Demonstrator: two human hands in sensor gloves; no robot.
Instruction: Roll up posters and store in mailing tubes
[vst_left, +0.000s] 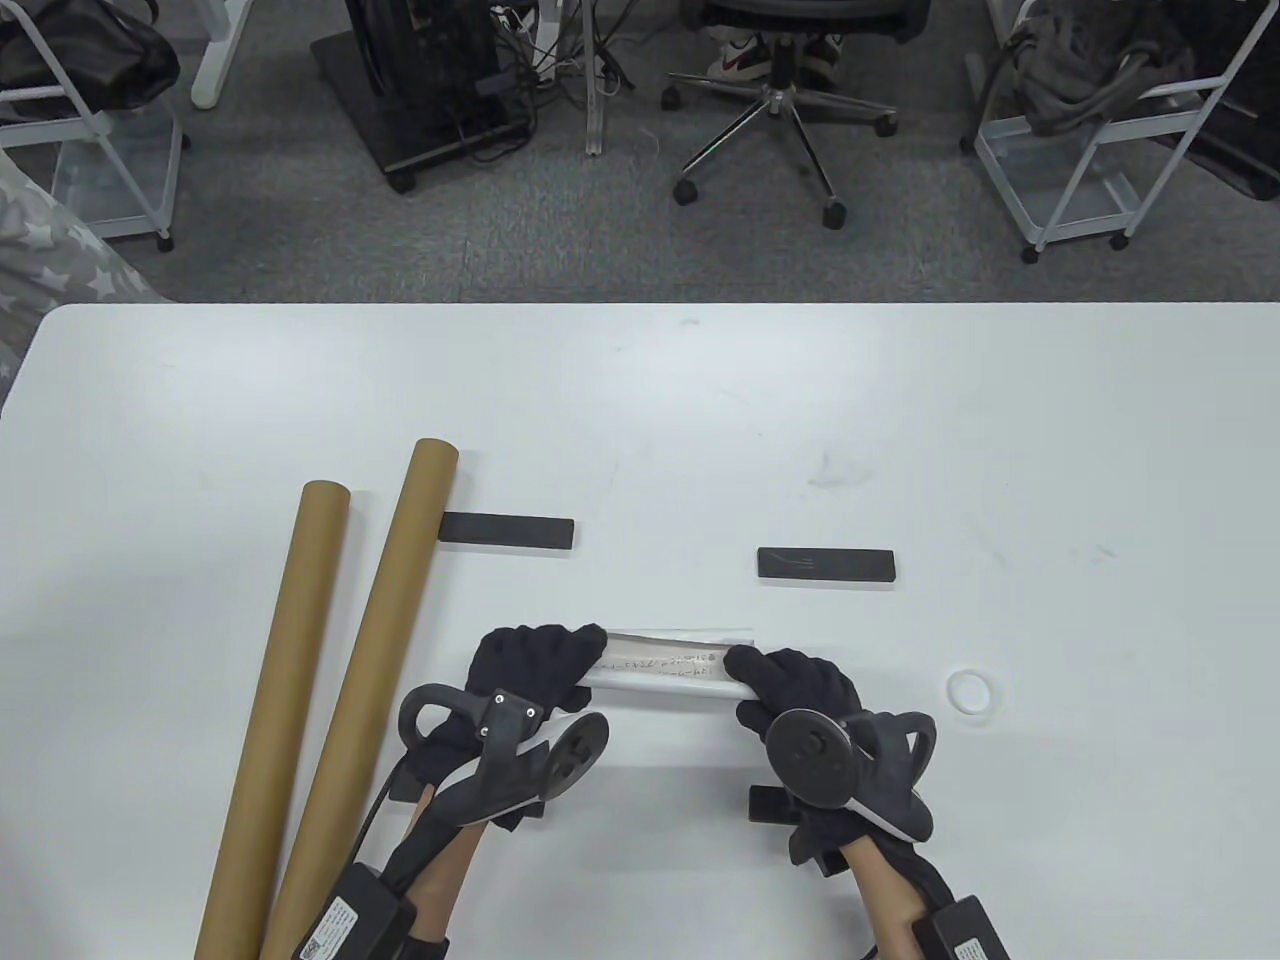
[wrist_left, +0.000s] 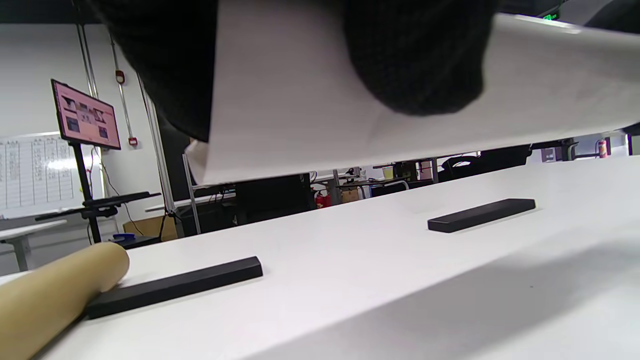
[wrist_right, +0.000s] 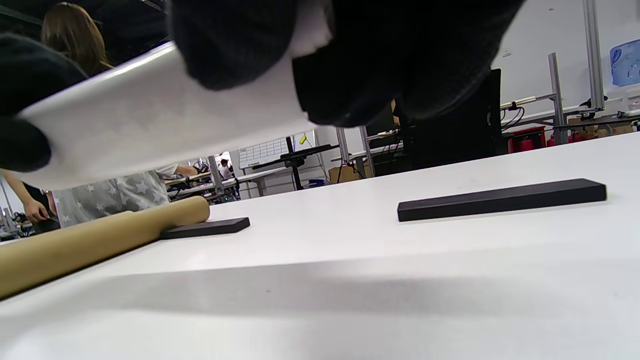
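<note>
Faint rows of dark script on the rolled poster (vst_left: 665, 668), between the two gloved hands, too small to read. A white label with print on the black box (vst_left: 345, 920) strapped to the left forearm, and another on the right forearm box (vst_left: 965, 945), both illegible. Pink-toned monitor (wrist_left: 87, 116) far left in the left wrist view, content blurred. No readable brand or number.

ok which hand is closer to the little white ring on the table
Right. The right hand grips the rolled poster just left of the white ring; the left hand holds the roll's far end.
</note>
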